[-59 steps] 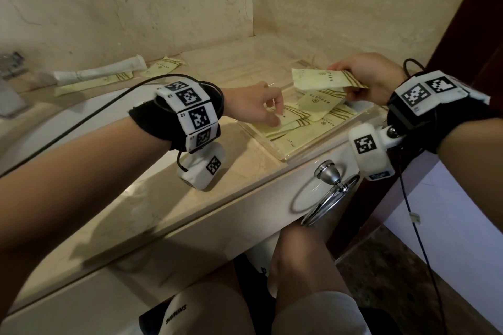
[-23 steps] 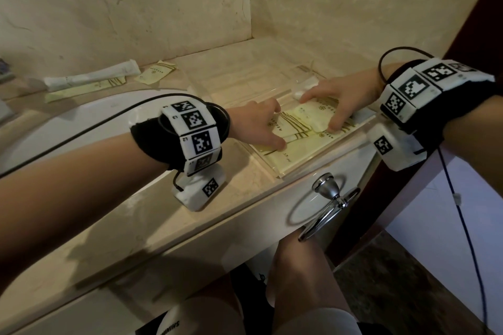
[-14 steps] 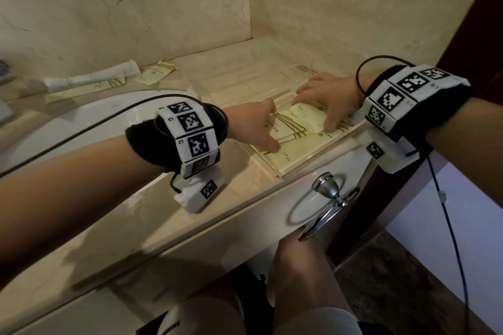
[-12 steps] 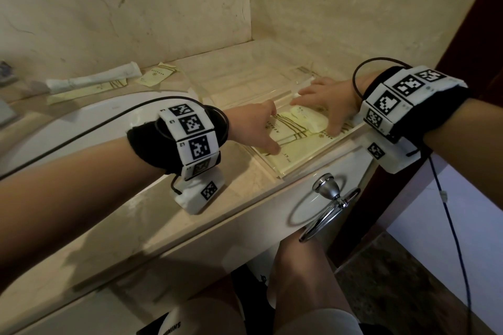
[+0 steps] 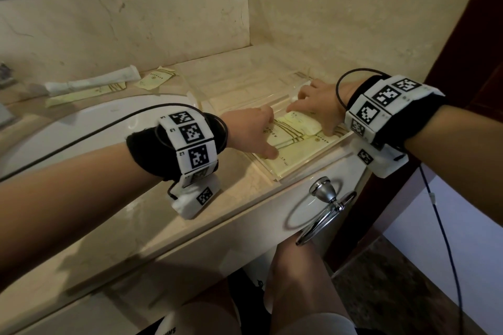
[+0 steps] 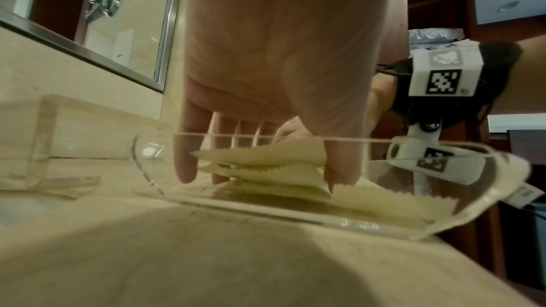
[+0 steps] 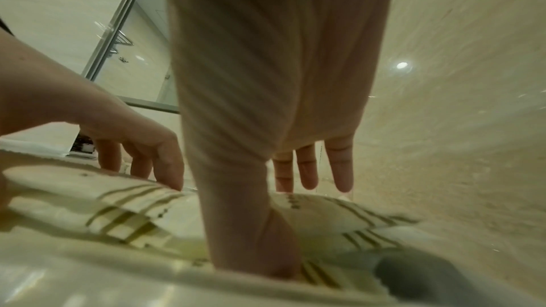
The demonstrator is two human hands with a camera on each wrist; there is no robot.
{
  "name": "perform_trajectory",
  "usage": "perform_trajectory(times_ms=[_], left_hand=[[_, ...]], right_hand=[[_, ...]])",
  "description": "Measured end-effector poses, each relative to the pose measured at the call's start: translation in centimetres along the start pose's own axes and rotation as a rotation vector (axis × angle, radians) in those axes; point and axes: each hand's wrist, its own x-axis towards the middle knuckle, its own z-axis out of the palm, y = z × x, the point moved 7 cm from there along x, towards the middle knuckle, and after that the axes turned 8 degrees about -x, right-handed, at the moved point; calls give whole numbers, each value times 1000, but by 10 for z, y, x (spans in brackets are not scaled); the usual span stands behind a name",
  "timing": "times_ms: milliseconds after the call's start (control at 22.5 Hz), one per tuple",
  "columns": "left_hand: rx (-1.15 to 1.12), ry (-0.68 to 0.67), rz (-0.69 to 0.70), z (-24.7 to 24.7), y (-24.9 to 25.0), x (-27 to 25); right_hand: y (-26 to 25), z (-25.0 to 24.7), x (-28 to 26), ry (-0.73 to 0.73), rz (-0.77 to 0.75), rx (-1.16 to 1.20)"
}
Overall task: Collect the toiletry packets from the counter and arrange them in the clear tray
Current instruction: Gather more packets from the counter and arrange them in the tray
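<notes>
The clear tray sits at the counter's front right corner with several pale yellow striped packets stacked in it. My left hand rests on the stack's left end; its straight fingers and thumb straddle the serrated packet ends. My right hand lies on the right end, thumb pressing a packet and fingers stretched toward the far wall of the tray. At the back left of the counter lie a small packet, a long packet and a white wrapped item.
A white sink basin fills the counter left of the tray. A second clear tray piece stands just behind the tray. A chrome towel ring hangs below the counter's front edge. Marble walls close off the back and right.
The right hand, which held a packet above the tray, has laid it on the stack. It then slid left over the packets. The left hand has stayed on the stack's left end.
</notes>
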Motion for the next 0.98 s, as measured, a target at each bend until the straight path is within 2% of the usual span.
perform_trajectory(times_ms=[311,578,978], left_hand=[[95,41,25,-5,2,-6],[136,61,-35,-2,-1,-4],[187,18,-6,-4,3,-7]], right_hand=[[-3,-2,10,-30,-9,-14],[-1,0,18,-8,-4,-25],[-1,3,22,6,8,-35]])
